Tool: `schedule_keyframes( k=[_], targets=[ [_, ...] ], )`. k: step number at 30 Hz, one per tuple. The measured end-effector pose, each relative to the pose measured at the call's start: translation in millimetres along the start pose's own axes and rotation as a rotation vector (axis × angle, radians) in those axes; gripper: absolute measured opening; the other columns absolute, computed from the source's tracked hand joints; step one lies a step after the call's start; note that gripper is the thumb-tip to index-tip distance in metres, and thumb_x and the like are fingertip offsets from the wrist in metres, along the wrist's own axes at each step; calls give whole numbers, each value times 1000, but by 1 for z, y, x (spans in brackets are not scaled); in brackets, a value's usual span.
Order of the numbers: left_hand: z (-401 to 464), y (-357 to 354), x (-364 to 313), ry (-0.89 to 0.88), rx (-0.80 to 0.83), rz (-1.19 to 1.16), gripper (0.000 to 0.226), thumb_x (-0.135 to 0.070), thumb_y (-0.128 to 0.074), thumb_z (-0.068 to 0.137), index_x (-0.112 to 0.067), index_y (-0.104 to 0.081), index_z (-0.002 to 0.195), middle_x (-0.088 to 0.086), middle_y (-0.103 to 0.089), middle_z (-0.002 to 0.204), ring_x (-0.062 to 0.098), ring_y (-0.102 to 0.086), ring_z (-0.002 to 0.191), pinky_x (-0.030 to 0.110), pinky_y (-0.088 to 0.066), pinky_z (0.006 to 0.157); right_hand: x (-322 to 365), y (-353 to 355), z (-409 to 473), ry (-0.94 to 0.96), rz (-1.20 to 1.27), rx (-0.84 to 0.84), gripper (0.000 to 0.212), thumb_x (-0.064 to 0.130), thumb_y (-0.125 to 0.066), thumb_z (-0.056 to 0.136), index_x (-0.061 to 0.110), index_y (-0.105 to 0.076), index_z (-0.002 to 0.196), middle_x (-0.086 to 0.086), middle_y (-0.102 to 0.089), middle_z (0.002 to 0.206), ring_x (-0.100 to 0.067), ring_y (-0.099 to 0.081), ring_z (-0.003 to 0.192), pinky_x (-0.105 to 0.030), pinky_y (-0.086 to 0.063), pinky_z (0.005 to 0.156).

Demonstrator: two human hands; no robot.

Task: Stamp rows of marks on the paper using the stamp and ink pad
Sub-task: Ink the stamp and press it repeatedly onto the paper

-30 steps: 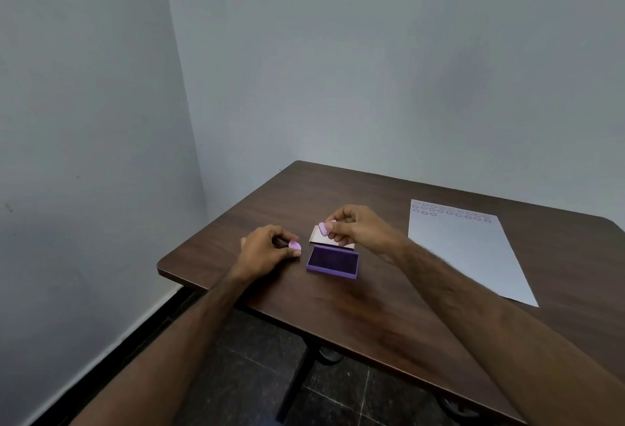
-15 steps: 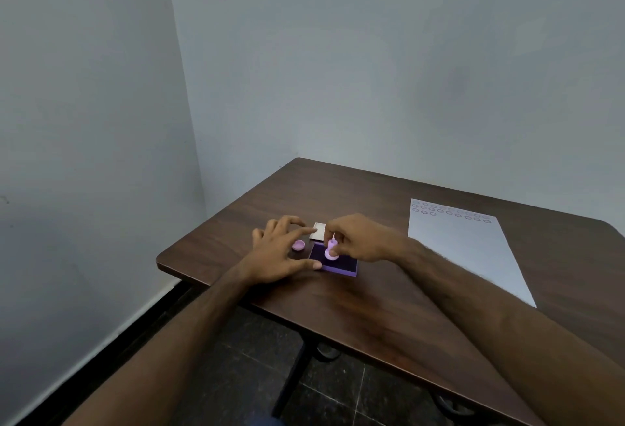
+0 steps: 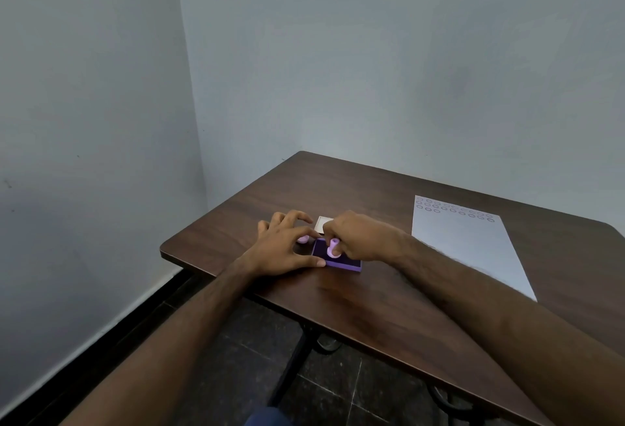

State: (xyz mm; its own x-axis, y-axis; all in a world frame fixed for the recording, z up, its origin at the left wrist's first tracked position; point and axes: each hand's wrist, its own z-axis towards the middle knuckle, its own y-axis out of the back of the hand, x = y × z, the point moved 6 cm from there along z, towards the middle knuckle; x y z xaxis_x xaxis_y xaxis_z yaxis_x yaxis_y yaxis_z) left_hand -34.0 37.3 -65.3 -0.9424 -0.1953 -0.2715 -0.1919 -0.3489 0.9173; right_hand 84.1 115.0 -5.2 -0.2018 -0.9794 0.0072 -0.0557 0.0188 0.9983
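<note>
A small pink stamp (image 3: 333, 247) stands upright on the purple ink pad (image 3: 345, 262), pinched by my right hand (image 3: 360, 235). My left hand (image 3: 284, 247) lies spread on the table at the pad's left side, thumb and forefinger touching the pad's edge. The stamp's pink cap (image 3: 302, 239) lies on the table under my left fingers. The white paper (image 3: 470, 249) lies to the right, with three rows of small ring marks along its far edge; the third row is short.
The ink pad's pale lid (image 3: 323, 223) lies just behind the pad. The brown wooden table (image 3: 389, 293) stands in a corner, grey walls at the left and back. Its near-left edge runs close to my left wrist. Dark tiled floor below.
My right hand brought the stamp down from above the lid onto the ink pad. My left hand set the cap on the table, opened, and settled against the pad.
</note>
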Motion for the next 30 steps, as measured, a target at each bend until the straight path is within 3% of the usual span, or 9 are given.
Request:
schedule_keyframes(
  k=[7, 14, 18, 23, 30],
  targets=[
    [1, -2, 0, 4, 18, 16, 68, -89, -48, 68, -50, -59, 122, -15, -37, 143, 15, -30, 127, 43, -27, 96, 9, 4, 0, 53, 16, 41, 10, 12, -64, 90, 8, -64, 98, -1, -53, 90, -18, -51, 82, -33, -43, 72],
    [0, 0, -1, -13, 5, 41, 66, -87, -48, 71, -50, -59, 124, -13, -39, 143, 16, -31, 127, 43, -28, 95, 6, 4, -2, 25, 31, 44, 5, 15, -64, 89, 12, -59, 89, 1, -54, 83, -18, -53, 79, -31, -43, 67],
    [0, -1, -1, -14, 14, 45, 66, -87, -48, 71, -48, -59, 124, -11, -39, 143, 17, -31, 127, 43, -28, 95, 11, 5, 0, 59, 40, 64, 10, 11, -63, 88, 15, -56, 85, 13, -43, 71, -13, -46, 71, -24, -33, 60],
    [1, -4, 1, -21, -1, 43, 66, -88, -48, 70, -50, -58, 124, -13, -39, 142, 17, -30, 128, 41, -25, 93, 5, 1, 3, -12, 103, 86, 8, 12, -61, 89, 14, -54, 85, 6, -49, 75, -15, -50, 73, -24, -37, 60],
    [1, -6, 4, -21, -9, 52, 67, -90, -46, 69, -50, -59, 121, -12, -40, 141, 17, -31, 127, 40, -24, 91, 7, 1, 5, 47, 63, 89, 32, 11, -63, 88, 30, -43, 71, 13, -44, 73, -5, -43, 67, -21, -33, 58]
  ],
)
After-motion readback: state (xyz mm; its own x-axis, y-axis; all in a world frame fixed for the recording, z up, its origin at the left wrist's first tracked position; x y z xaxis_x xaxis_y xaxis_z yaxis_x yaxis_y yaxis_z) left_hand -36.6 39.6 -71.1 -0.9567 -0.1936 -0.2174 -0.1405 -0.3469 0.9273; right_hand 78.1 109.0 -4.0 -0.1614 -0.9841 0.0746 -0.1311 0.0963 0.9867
